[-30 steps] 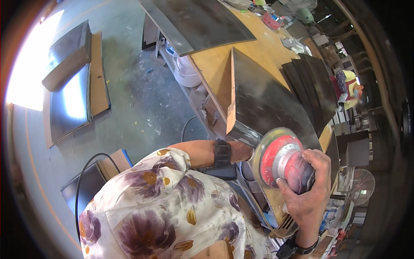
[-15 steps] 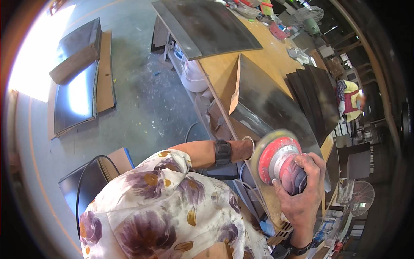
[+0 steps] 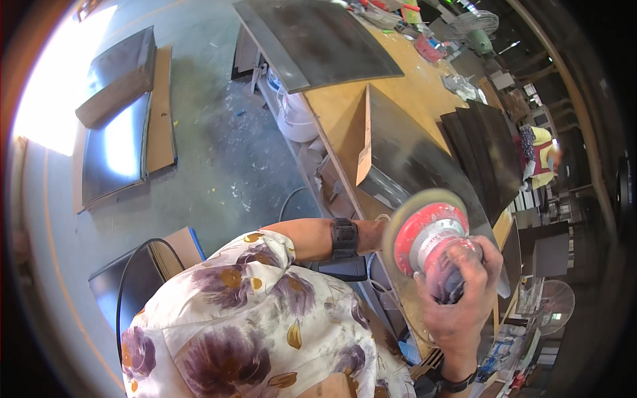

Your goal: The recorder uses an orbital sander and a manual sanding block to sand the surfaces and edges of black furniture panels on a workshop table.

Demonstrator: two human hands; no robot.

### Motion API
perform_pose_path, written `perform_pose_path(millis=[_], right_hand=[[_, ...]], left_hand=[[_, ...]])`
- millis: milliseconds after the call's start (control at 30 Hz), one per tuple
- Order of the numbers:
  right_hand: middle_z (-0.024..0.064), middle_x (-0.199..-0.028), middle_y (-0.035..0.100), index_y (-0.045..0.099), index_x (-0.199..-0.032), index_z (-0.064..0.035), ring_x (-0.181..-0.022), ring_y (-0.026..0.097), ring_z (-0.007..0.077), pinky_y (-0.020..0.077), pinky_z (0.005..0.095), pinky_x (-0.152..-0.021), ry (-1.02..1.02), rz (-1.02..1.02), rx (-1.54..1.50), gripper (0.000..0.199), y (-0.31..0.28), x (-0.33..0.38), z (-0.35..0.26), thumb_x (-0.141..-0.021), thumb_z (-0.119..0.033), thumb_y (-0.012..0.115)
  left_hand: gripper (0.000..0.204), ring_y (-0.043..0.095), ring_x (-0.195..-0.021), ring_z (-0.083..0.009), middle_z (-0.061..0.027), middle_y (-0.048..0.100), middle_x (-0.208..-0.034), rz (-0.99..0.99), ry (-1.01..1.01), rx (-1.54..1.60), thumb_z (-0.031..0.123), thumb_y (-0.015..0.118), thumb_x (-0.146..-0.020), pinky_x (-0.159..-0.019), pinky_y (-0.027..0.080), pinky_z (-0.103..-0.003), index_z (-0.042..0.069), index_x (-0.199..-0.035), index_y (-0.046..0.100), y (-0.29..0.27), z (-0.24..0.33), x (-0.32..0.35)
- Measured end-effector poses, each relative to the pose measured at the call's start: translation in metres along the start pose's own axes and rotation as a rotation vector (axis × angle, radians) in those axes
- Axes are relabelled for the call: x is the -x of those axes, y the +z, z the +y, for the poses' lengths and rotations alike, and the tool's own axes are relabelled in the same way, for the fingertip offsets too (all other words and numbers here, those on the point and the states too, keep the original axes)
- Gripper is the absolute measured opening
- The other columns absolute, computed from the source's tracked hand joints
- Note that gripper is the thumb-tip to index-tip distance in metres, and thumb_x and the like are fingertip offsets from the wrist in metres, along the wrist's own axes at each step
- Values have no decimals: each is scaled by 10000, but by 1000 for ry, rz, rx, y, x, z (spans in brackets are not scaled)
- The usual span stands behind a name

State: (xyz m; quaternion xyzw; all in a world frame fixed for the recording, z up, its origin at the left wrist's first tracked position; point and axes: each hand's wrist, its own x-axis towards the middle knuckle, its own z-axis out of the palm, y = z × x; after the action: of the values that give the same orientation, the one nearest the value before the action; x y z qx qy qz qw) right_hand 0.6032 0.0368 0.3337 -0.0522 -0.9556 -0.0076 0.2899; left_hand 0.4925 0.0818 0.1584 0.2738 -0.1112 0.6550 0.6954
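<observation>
The right hand (image 3: 464,292) is clamped on a round red and grey sander (image 3: 431,239), with its fingers wrapped around the grip. The sander is tipped so that its wide yellowish pad faces away to the left, in front of the near end of a dark panel (image 3: 421,152). Whether the pad touches the panel cannot be told from this angle. The left hand (image 3: 371,236) is mostly hidden behind the pad, so I cannot tell whether its fingers are apart, together or gripping. A black band (image 3: 344,237) goes around the left wrist and a dark strap (image 3: 459,383) around the right.

The panel sits tilted on a yellow wooden table (image 3: 418,89), with a pale strip along its left edge. Beyond it, 1 flat dark panel (image 3: 318,46) lies on the table, and to its right several dark panels (image 3: 484,149) are fanned in an overlapping pile. A pink bowl (image 3: 430,48) stands toward the far end. A white bucket (image 3: 296,119) is below the tabletop.

On the floor (image 3: 219,159) to the left is a stack of glossy dark panels (image 3: 119,142) with a brown piece (image 3: 116,99) across it. 2 fans show, a green one (image 3: 481,40) and another (image 3: 556,307) at the right. A person in yellow and dark red (image 3: 541,156) is farther back.
</observation>
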Motion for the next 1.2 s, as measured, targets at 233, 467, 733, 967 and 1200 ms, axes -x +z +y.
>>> perform_pose_path(millis=[233,467,733,967,1200], right_hand=[[169,-1137,459,524,-1051,-209,-962,548,355,503,403,-720,-220,-21,79,615,6,6,9,-526,-10,775],[158,-1093,485,558,-1045,-257,-894,567,329,509,386,-694,-71,96,66,591,-6,6,9,-542,-54,793],[153,-1097,498,597,-1020,-270,-864,580,295,508,359,-663,-138,75,103,462,-2,21,9,-614,-144,780],[139,-1116,481,587,-1050,-312,-818,580,282,498,357,-637,-181,58,148,464,-2,23,10,-644,-178,768],[130,-1087,491,598,-1071,-299,-814,581,280,493,349,-638,-108,185,136,458,-2,17,11,-662,-171,758]], left_hand=[[547,463,-1185,-188,-112,456,-1295,61,62,-78,126,657,-787,-1018,382,-347,85,-1283,430,15,13,0],[587,456,-1191,-187,-109,454,-1298,5,-21,-111,120,682,-758,-1023,374,-348,87,-1286,428,13,9,-30],[633,448,-1198,-187,-107,451,-1302,38,-27,-126,112,710,-724,-1030,365,-349,89,-1288,426,10,3,-24],[673,442,-1204,-186,-104,448,-1306,54,-29,-142,106,735,-694,-1035,357,-349,91,-1291,424,10,4,-18],[714,435,-1210,-186,-102,445,-1309,42,-42,-155,100,760,-664,-1041,349,-350,93,-1293,422,9,3,-32]])
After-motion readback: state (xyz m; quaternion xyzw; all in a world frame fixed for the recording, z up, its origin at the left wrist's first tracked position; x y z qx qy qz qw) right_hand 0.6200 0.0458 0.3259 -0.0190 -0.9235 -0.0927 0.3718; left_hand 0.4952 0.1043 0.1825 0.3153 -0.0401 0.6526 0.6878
